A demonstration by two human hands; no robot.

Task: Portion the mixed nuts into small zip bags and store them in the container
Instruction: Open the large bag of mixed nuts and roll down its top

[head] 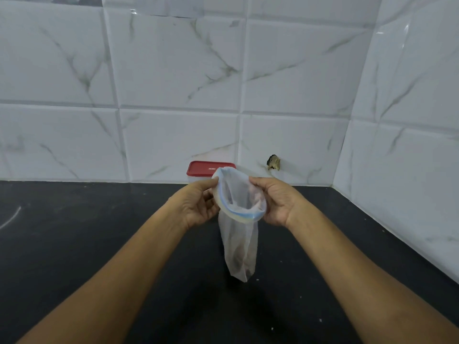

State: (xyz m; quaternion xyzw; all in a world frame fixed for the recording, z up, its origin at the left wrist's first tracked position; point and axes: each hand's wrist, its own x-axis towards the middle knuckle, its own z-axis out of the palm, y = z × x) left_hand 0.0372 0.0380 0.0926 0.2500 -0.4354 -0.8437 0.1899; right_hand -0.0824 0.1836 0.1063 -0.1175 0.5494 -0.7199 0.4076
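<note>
A clear zip bag [239, 247] with a blue-and-white zip strip hangs in the air above the black counter, its mouth spread wide into a ring. My left hand [196, 207] pinches the left side of the mouth. My right hand [275, 202] grips the right side, fingers curled inside the rim. Something brownish shows dimly through the lower part of the bag. Behind the bag a clear container with a red lid [203, 168] stands against the wall, partly hidden by the bag's mouth.
The black counter [99, 232] runs back to a white marble-tiled wall [173, 83] and meets a side wall [409, 157] at the right. A small dark hole [273, 163] breaks the tile near the counter. Pale crumbs dot the counter.
</note>
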